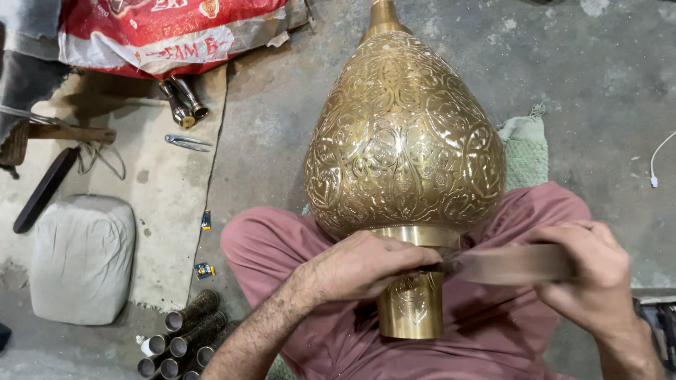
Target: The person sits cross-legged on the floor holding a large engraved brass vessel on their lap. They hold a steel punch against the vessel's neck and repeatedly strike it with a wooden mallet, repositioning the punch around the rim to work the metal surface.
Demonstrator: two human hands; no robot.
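While big shiny gold carved metal vase (405,141) lies across lap, left hand (366,266) grips narrow neck, fingers curled tight. Right hand (588,271) fingers wrapped round blurry brown flat tool (514,264), tip touching neck edge. Bare grey floor (605,84) open on right side.

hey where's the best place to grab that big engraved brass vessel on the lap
Probably the narrow plain neck of the brass vessel, from the left side, where the left hand already rests. The bulb is wide, rounded and polished, so likely slippery.
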